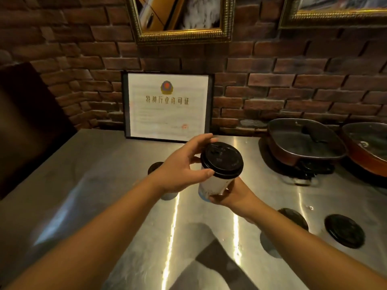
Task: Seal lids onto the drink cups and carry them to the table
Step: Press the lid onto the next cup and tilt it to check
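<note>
A white paper cup [213, 188] with a black lid [222, 161] on top is held above the steel counter [104, 185]. My right hand [232, 194] grips the cup's lower body from below. My left hand [184, 166] curls around the lid's left rim, thumb at the front and fingers at the back. Behind my left wrist stands a second lidded cup [156, 167], mostly hidden. At the right a black lid [344, 231] lies loose on the counter, with another lidded cup [294, 217] beside it, partly behind my right forearm.
A framed certificate [168, 106] leans on the brick wall at the back of the counter. Two dark pans [305, 141] [366, 145] sit at the back right. A dark chair back [27, 122] stands at the left.
</note>
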